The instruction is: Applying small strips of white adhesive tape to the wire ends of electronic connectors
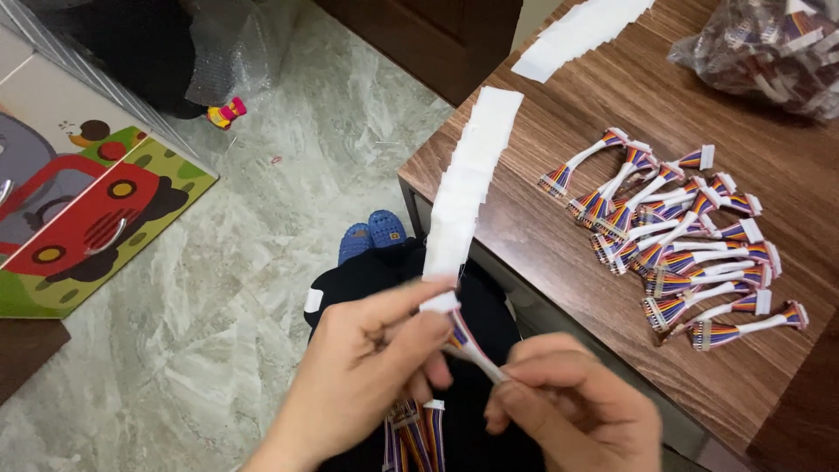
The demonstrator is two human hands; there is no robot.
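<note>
My left hand (358, 367) and my right hand (572, 406) hold one short rainbow-coloured ribbon cable (472, 350) between them, over my lap. The left fingers pinch its upper white connector end, where the tip of a long strip of white labels (468, 183) hangs down from the table edge. The right fingers grip the cable's lower white-wrapped part. A few more rainbow cables (415, 437) lie in my lap under the left hand.
A wooden table (568, 105) on the right carries a pile of several wrapped rainbow cables (682, 240), another white label strip (581, 33) and a clear bag of cables (769, 48). Below are a marble floor, blue slippers (371, 236) and a colourful play mat (79, 210).
</note>
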